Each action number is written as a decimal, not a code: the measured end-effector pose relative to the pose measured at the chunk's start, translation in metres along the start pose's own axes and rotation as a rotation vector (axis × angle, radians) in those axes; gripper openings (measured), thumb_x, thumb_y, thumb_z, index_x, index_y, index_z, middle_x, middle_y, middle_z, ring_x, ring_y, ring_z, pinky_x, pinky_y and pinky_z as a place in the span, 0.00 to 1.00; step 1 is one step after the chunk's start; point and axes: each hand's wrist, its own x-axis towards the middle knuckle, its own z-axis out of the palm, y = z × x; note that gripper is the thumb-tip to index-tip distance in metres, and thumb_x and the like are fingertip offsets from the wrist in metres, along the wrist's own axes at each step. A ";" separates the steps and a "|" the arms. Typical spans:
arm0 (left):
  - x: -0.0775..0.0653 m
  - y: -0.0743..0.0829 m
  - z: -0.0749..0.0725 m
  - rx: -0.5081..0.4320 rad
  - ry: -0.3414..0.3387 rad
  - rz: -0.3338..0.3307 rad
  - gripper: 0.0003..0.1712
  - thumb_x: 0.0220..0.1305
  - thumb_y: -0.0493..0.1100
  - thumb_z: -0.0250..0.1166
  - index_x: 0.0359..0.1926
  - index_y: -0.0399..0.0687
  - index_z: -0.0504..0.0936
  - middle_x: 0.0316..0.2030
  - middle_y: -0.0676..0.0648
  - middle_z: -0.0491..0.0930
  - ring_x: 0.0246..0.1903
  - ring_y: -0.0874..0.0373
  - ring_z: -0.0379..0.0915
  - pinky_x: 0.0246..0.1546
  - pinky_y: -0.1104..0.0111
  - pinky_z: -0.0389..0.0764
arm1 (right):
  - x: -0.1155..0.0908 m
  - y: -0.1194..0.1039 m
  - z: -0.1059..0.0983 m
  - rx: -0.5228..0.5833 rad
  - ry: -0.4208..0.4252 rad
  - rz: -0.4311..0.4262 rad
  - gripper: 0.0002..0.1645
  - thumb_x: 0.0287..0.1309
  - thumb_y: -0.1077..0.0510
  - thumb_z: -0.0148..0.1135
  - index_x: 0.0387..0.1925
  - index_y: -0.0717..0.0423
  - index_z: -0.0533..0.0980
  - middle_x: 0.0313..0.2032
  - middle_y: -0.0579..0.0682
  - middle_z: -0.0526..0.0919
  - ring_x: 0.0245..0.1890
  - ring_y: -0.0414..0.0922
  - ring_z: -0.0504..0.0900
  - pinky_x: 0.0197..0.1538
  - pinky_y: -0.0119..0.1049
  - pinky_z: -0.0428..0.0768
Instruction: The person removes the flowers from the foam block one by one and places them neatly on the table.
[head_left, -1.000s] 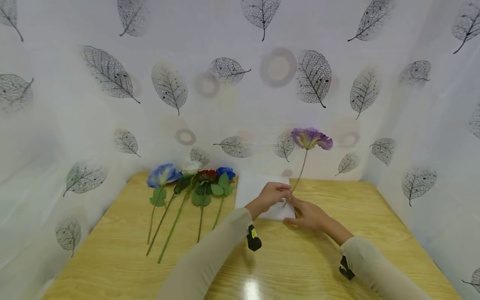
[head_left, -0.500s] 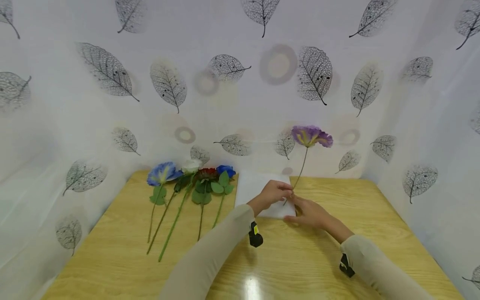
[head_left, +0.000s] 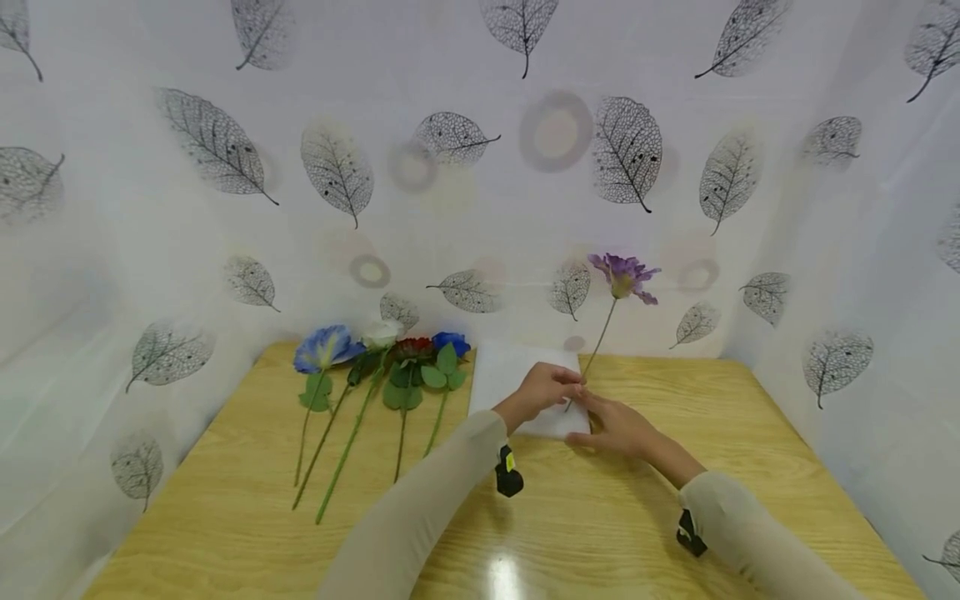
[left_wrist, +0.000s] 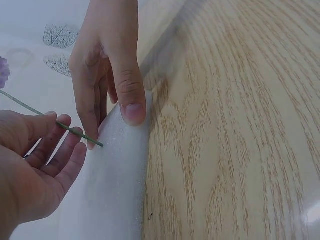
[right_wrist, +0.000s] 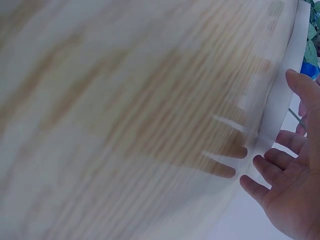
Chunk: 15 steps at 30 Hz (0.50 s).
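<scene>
In the head view my left hand (head_left: 538,393) pinches the thin stem of a purple artificial flower (head_left: 624,277), its bloom up and leaning right. The left wrist view shows the green stem (left_wrist: 31,108) between thumb and fingers, its lower end above or against a white foam-like slab (left_wrist: 117,165). Whether the tip touches the slab, I cannot tell. My right hand (head_left: 622,429) rests at the slab's right front corner, fingers extended; its thumb (left_wrist: 133,112) lies on the slab's front edge. The right wrist view has these fingers (right_wrist: 270,170) spread beside the slab's edge.
On the wooden table (head_left: 577,533), left of the slab, lie several artificial flowers: a light blue one (head_left: 324,348), a white rose (head_left: 381,333), a dark red one (head_left: 415,349) and a blue rose (head_left: 451,342). A leaf-patterned curtain (head_left: 465,75) surrounds the table.
The purple flower has turned about its stem, so its bloom looks narrower and shows other petals. Both hands stay nearly in place.
</scene>
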 end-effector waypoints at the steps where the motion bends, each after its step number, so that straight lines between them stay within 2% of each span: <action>1: 0.000 0.000 0.000 -0.004 -0.003 -0.001 0.11 0.60 0.39 0.65 0.44 0.42 0.84 0.40 0.49 0.85 0.37 0.59 0.80 0.40 0.63 0.83 | 0.000 0.000 0.000 0.004 0.003 0.003 0.55 0.51 0.27 0.57 0.70 0.55 0.56 0.67 0.56 0.62 0.60 0.60 0.71 0.56 0.55 0.74; 8: 0.000 -0.004 -0.003 -0.021 -0.024 0.005 0.10 0.61 0.39 0.64 0.42 0.44 0.85 0.40 0.48 0.85 0.37 0.60 0.80 0.41 0.62 0.83 | 0.000 -0.001 -0.001 0.005 0.021 -0.003 0.51 0.51 0.28 0.57 0.68 0.53 0.62 0.67 0.55 0.64 0.60 0.59 0.71 0.56 0.56 0.74; 15: 0.000 -0.006 -0.004 -0.018 -0.024 0.010 0.09 0.61 0.38 0.64 0.42 0.43 0.85 0.39 0.48 0.85 0.36 0.60 0.80 0.38 0.64 0.84 | -0.001 -0.001 0.000 0.014 0.012 0.002 0.51 0.50 0.27 0.57 0.68 0.52 0.62 0.67 0.55 0.64 0.61 0.59 0.70 0.57 0.56 0.73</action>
